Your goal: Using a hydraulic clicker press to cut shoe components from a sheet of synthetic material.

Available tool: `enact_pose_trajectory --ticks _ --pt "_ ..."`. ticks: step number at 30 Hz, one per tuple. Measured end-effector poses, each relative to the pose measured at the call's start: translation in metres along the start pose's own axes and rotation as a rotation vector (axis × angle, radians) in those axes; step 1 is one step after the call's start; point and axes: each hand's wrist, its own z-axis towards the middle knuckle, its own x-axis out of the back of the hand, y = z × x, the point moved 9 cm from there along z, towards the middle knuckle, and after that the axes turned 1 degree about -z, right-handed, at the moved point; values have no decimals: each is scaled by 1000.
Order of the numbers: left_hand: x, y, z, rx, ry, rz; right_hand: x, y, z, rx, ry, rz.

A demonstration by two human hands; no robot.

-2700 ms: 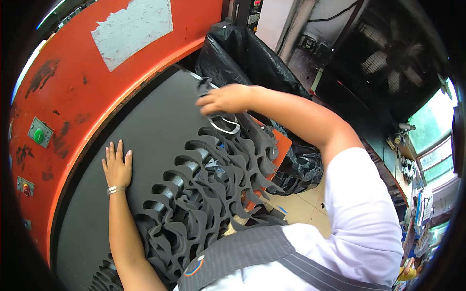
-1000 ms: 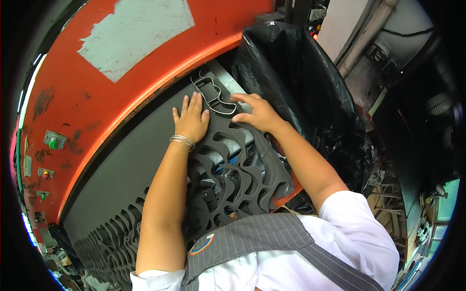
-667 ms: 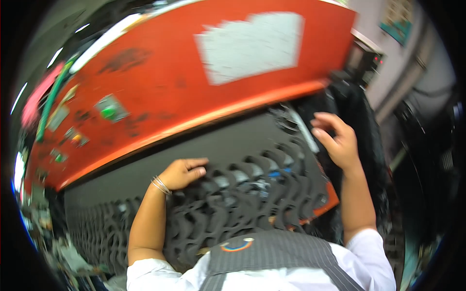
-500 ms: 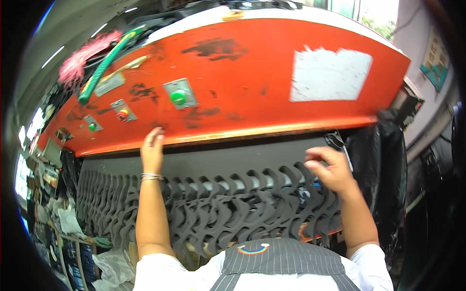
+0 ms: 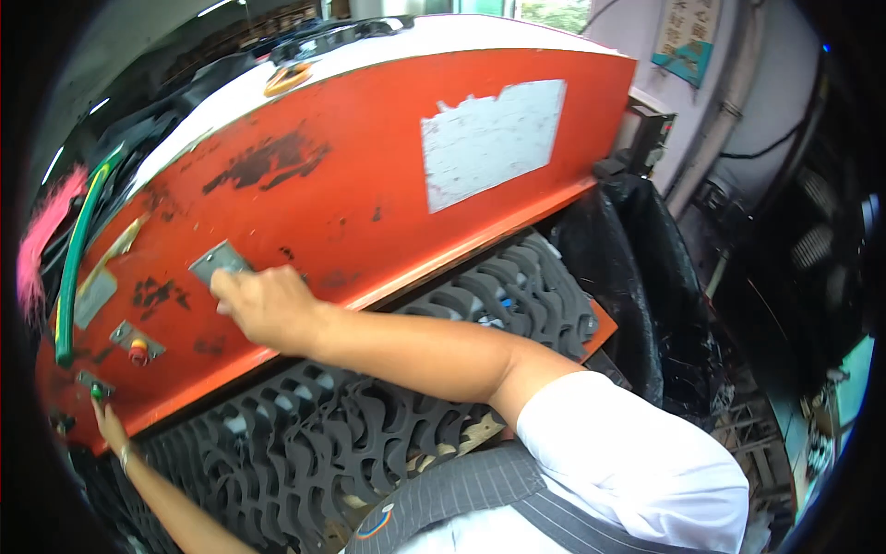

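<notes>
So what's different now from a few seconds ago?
Your left hand has left the dark foam sheet and moved left to a green push button. Your right hand has gone from the metal cutting die leftward to a metal button plate on the orange machine panel. The sheet's uncut strip and the die no longer show. The black plastic bag stays beside the panel.

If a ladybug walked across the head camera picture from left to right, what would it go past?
Pink fluffy thing → left hand → red button → right hand → pale sheet with a torn edge → black plastic bag.
</notes>
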Motion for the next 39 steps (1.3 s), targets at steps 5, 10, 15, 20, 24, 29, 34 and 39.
enact_pose_trajectory --ticks 5,10,15,20,24,29,34,39 --pt "-96 80 -124 83 -319 -274 17 20 -81 -104 -186 169" --pt "-155 285 -336 151 -880 -476 36 25 -183 -321 -563 229" --pt "-215 377 -498 -199 -1598 -452 79 29 -264 -631 -945 164" --pt "-238 396 -538 -796 -1300 -38 109 12 -288 -393 -895 -91" --pt "-252 407 -564 -905 -1160 340 83 21 -309 -205 -731 -365" --pt "-245 419 -567 -811 -922 465 93 15 -311 -79 -498 -399" --pt "-236 412 -573 -762 -842 483 90 9 -322 -168 -388 -411" --pt "-248 404 -575 -747 -809 490 89 19 -323 -276 -449 -446"
